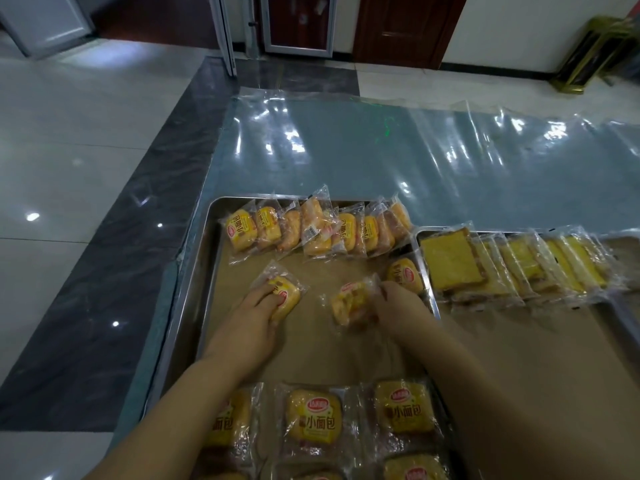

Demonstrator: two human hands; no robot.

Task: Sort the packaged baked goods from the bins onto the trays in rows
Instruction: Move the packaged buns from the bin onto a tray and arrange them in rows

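Your left hand (256, 308) curls its fingers over one bun packet (285, 294) on the paper-lined tray (204, 271). Your right hand (398, 303) pinches the edge of a second packet (349, 304) mid-tray. A third packet (406, 273) lies just beyond it, by the right rim. The far row (318, 230) holds roughly nine packets, overlapped too tightly to count surely. The near row (313, 420) shows three whole ones.

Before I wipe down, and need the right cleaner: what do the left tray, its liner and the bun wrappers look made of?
Left tray: probably stainless steel, grey rim with dull shine. Liner: seemingly brown paper, matte, faintly creased. Bun wrappers: clear plastic film, glossy, crinkled edges.
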